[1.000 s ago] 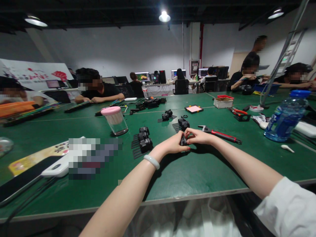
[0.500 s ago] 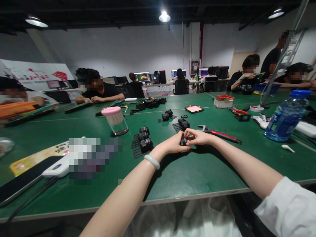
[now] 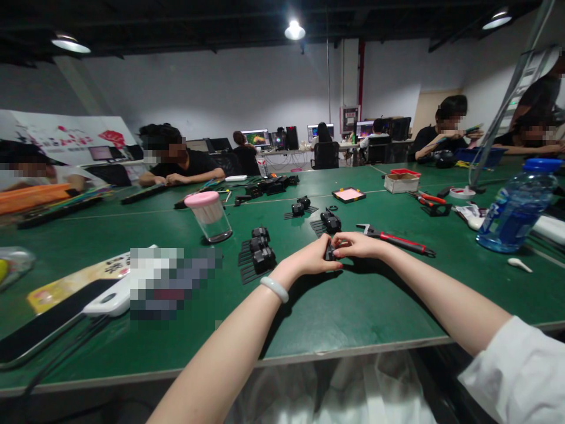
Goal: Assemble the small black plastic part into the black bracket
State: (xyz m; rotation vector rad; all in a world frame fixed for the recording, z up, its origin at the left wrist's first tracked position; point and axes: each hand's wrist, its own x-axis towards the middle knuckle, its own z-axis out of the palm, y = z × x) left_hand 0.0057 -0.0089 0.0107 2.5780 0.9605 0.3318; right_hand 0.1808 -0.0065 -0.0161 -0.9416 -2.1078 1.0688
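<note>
My left hand [image 3: 312, 257] and right hand [image 3: 356, 244] meet over the green table [image 3: 353, 318], inward from its near edge, fingers of both pinched closed on a small black part [image 3: 329, 252]. Just beyond, toward the far edge, lies another black piece [image 3: 331, 222]; a red-handled wrench [image 3: 402, 241] rests near my right hand.

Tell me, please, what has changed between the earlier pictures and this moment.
The standing person in the background has moved right to the picture's edge, and the camera view has shifted slightly. Nothing was visibly taken up or let go: the left hand and right hand stay on the small black part, and the red-and-black tool lies where it was.
</note>
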